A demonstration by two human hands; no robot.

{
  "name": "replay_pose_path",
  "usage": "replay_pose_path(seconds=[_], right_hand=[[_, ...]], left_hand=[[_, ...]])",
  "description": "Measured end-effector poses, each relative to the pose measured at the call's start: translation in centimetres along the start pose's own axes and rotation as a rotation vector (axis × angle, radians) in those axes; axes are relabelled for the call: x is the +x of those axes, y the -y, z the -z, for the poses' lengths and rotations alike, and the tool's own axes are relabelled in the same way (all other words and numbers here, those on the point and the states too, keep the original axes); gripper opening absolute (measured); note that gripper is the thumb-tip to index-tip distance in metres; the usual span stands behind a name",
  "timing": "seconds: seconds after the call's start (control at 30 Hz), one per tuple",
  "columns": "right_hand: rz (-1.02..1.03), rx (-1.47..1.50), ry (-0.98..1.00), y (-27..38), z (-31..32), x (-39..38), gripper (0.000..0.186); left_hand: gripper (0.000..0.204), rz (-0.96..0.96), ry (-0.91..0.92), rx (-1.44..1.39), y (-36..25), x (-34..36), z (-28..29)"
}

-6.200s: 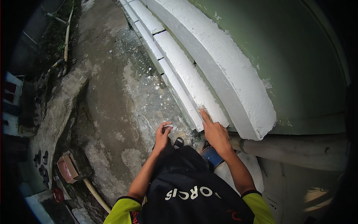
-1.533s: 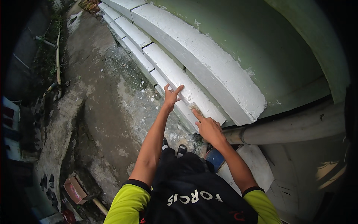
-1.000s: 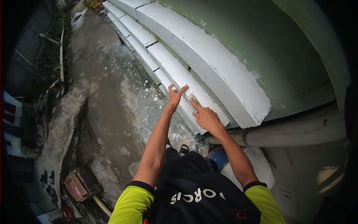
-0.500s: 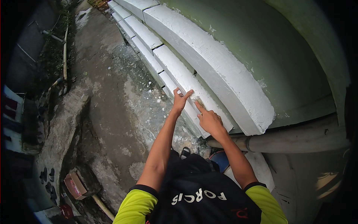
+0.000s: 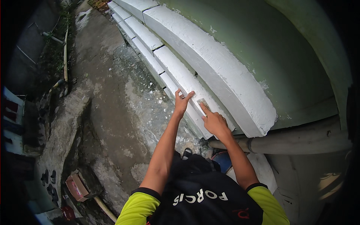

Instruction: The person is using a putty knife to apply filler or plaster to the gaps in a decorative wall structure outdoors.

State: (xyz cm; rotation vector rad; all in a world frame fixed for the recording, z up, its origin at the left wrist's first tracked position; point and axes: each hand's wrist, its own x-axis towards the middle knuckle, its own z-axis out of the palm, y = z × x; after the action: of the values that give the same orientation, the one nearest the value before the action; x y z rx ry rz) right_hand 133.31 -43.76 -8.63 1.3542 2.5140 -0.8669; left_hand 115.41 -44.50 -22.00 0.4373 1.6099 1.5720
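My right hand [image 5: 216, 123] holds a putty knife, its index finger stretched along the small, flat greyish blade [image 5: 202, 102]. The blade lies against the top face of a long white moulding [image 5: 174, 62]; the handle is hidden in my palm. My left hand [image 5: 181, 103] grips the near edge of the same moulding, just left of the blade. Its thumb rests on the white surface and its index finger reaches over the lower strip. A wider white moulding [image 5: 213, 56] lies beyond, and a narrower white strip [image 5: 172, 85] runs along the near side.
A green wall [image 5: 285, 56] rises behind the mouldings. A thick pipe [image 5: 296, 141] crosses at right, above a blue round container [image 5: 221, 162]. White crumbs dot the concrete ground [image 5: 112, 86]. At lower left are a cardboard box [image 5: 77, 186] and several sandals [image 5: 50, 183].
My right hand and the putty knife have shifted slightly right and down along the moulding, and more of the blade shows. My left hand stays in place.
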Motion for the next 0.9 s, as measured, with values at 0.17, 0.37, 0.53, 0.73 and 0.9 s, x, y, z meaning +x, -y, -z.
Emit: replay_pose_path(seconds=[0.17,0.37,0.53,0.73,0.9], right_hand=[[-0.044,-0.041,0.006,-1.0,-0.8,-2.5,0.059],[-0.035,0.063,-0.057,0.0,0.4,2.1,0.061],[-0.088,-0.017,-0.002,-1.2,-1.0,-4.7,0.062],[-0.093,0.020,-0.116,-1.7,-1.1,-1.6,0.060],[-0.097,-0.067,-0.046,-3.0,-0.5,-6.3,0.061]], left_hand=[[0.105,0.002,-0.015,-0.004,0.1,-0.2,-0.5],[0.103,-0.015,-0.002,-0.001,-0.2,-0.1,-0.6],[0.102,-0.029,-0.005,0.011,0.6,0.1,-0.1],[0.104,-0.055,0.014,0.022,0.4,0.3,-0.3],[0.105,-0.023,-0.009,0.045,0.0,0.0,0.0]])
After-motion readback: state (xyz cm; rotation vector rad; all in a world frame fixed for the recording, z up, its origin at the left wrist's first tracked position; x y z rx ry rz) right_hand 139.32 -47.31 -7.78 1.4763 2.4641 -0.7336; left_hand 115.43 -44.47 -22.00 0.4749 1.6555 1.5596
